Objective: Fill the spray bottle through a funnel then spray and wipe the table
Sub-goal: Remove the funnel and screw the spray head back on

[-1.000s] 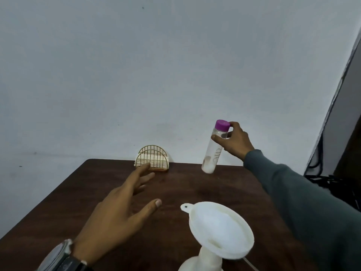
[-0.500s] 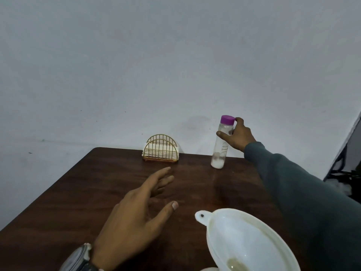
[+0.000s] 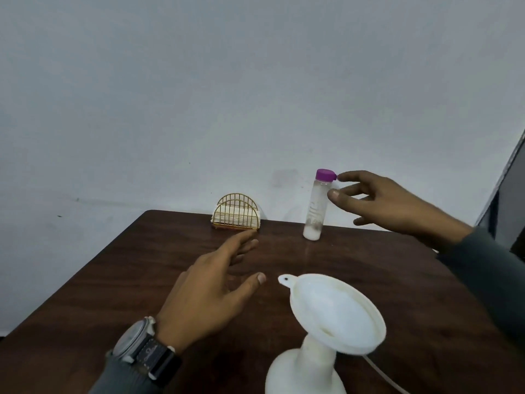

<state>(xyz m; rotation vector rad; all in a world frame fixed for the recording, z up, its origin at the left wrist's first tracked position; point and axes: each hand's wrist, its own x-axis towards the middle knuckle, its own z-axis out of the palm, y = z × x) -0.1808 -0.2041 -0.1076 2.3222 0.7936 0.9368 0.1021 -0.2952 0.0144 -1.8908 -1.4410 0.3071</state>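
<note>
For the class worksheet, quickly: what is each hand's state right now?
Left hand: open, holding nothing, over the table.
Right hand: open, fingers spread beside the standing bottle, not gripping it.

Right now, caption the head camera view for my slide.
Open right hand beside the upright purple-capped clear bottle; open left hand over the dark wooden table near the white plastic funnel.

Table (image 3: 113, 280) dark brown, streaked with wood grain; funnel (image 3: 338, 311) white; spray bottle (image 3: 306, 373) white; bottle (image 3: 314, 211) clear, whitish at the base, with faint lettering; cap (image 3: 325, 175) purple; holder (image 3: 236, 200) gold wire, arched bars; napkins (image 3: 235, 218) cream; wall (image 3: 199, 95) pale grey, lightly smudged; sleeve (image 3: 494, 280) grey-green; watch (image 3: 142, 345) silver-grey, strap black.
</note>
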